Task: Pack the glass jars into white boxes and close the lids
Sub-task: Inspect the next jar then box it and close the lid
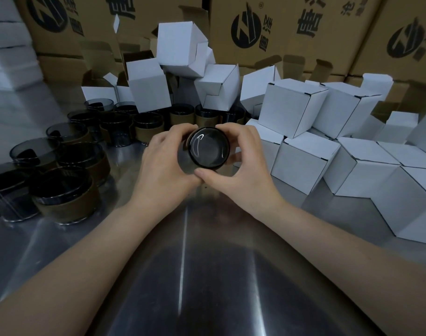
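Across the back we see tall brown cardboard cartons (275,32) printed with black logos. Below them the shiny steel worktop (207,275) runs toward us, with both bare forearms reaching over it. On the right we find closed white cardboard boxes (367,170) stacked in a rough heap. Behind the hands, open white cardboard boxes (148,88) lie tumbled at odd angles with their flaps up. On the left stand dark smoked-glass jars (64,190), many with brown paper sleeves round them, all upright with their mouths up.

At the centre, just above the worktop, we see the left hand (163,163) and the right hand (243,170) both curled round one dark round glass jar (208,151). It lies on its side, one glossy circular end facing us. The right thumb presses its lower edge, and the fingers of both hands wrap its sides.
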{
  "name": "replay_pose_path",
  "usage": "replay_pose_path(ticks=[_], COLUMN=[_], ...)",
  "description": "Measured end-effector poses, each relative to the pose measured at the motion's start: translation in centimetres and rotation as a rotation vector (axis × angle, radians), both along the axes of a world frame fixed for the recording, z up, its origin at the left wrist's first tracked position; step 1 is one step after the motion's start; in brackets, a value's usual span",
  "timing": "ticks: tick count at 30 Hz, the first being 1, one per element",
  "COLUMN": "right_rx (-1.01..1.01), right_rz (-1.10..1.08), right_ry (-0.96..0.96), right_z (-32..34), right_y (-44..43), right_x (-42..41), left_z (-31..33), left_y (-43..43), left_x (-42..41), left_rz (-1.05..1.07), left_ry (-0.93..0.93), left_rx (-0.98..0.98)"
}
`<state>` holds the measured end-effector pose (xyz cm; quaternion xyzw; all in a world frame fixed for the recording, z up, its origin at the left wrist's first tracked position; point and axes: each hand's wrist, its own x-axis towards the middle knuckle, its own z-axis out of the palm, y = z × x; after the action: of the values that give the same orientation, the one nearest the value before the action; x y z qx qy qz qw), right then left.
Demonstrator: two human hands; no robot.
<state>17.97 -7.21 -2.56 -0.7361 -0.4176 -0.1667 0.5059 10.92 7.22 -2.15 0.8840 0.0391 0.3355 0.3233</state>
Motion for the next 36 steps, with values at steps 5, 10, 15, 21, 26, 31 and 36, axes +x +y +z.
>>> replay_pose_path(ticks=[5,10,15,21,26,31,36], right_rx=[-0.009,-0.024,0.179,0.273,0.314,0.352,0.348], right_rz=[-0.006,0.053,0.255,0.526,0.575,0.575,0.545], right_ry=[-0.039,-0.009,0.469,0.889,0.972,1.000,0.991], right_z=[0.1,0.3,0.9,0.9,0.4,0.8,0.8], right_y=[-0.1,-0.3,0.0,-0.3,-0.3,-0.2,0.1], right_x=[0.0,0.0,0.6,1.8,1.8,1.8,1.5], left_z=[-0.3,-0.5,-0.1,0.0,0.2,0.1,0.1], left_y=[0.2,0.3,-0.3,-0.3,-0.1,0.2,0.6], left_x=[0.3,0.4,-0.2,-0.2,0.0,0.3,0.2], left_rz=[-0.012,-0.079,-0.160,-0.229,-0.292,-0.216,-0.207], left_ry=[-0.011,-0.018,-0.009,0.012,-0.021,-0.020,-0.131], left_rx=[-0.014,-0.089,-0.309,-0.528,-0.672,-0.626,-0.535])
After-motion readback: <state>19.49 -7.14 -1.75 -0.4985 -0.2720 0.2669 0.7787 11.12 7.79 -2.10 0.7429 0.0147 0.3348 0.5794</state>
